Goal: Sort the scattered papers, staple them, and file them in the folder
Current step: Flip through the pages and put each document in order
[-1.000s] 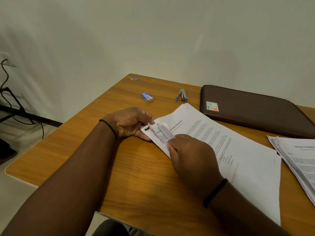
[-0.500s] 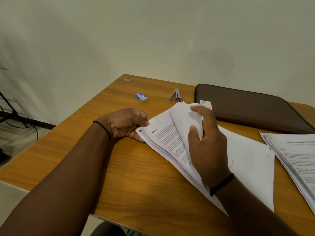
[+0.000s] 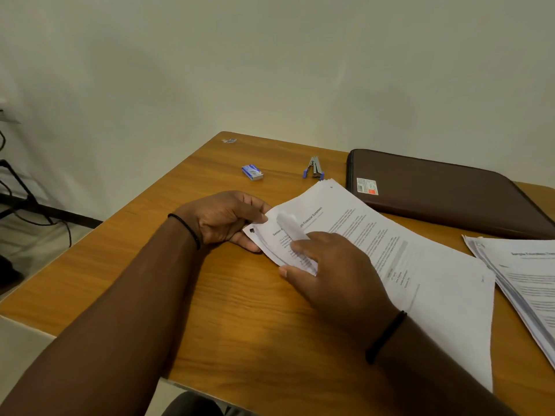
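Your right hand (image 3: pixel 333 274) dropped from the lifted pages, now curling the near-left corner of the paper stack (image 3: pixel 390 250) on the table (image 3: pixel 240 310). Left hand (image 3: pixel 225 219) still pinches that corner.

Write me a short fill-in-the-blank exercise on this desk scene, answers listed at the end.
1. The left hand pinches the corner of the paper stack that bears a ____.
2. The stapler lies between the staple box and the brown ____.
3. The right hand curls up the stack's top ____.

Answers: staple; folder; sheets
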Demonstrator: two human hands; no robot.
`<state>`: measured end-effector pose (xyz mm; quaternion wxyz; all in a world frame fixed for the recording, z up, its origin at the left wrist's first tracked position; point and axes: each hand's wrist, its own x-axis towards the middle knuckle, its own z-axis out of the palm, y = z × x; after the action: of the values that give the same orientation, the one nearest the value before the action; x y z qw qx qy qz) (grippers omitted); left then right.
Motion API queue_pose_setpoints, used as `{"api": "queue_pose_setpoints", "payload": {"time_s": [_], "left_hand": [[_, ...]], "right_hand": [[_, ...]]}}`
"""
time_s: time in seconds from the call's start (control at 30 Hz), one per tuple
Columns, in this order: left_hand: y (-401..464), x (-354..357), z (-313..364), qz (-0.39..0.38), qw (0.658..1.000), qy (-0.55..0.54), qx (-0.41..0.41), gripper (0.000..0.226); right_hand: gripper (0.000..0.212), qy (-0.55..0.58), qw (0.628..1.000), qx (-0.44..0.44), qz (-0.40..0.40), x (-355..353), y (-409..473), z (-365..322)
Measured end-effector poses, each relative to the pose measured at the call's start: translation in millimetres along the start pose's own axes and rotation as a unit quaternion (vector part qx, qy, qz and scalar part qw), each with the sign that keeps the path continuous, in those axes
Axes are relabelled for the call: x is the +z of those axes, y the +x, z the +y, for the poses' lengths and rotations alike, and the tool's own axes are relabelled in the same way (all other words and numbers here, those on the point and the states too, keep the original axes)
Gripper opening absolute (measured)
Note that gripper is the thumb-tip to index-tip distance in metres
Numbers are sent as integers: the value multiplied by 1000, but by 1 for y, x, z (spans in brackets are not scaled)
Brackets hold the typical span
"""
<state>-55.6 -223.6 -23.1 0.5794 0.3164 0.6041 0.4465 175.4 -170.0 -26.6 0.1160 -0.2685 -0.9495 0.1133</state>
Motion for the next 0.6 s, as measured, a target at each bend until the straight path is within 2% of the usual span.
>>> {"api": "queue_pose_setpoints", "payload": {"time_s": [0.13, 0.33, 0.47, 0.57, 0.6], "left_hand": [[1, -2, 2, -6, 1000, 6, -3, 23], [0, -1, 3, -3, 1000, 14, 0, 24], [0, -1, 3, 2, 1000, 18, 2, 27], [0, -1, 3, 3, 1000, 23, 2, 26], [1, -1, 3, 2, 1000, 24, 2, 25]], "right_hand": [[33, 30, 999, -15, 33, 3, 3, 4], [29, 37, 997, 40, 51, 2, 4, 4], [25, 123, 988, 77, 51, 0, 2, 4], [16, 177, 972, 92, 121, 0, 1, 2], [19, 176, 968, 101, 148, -2, 2, 1]]}}
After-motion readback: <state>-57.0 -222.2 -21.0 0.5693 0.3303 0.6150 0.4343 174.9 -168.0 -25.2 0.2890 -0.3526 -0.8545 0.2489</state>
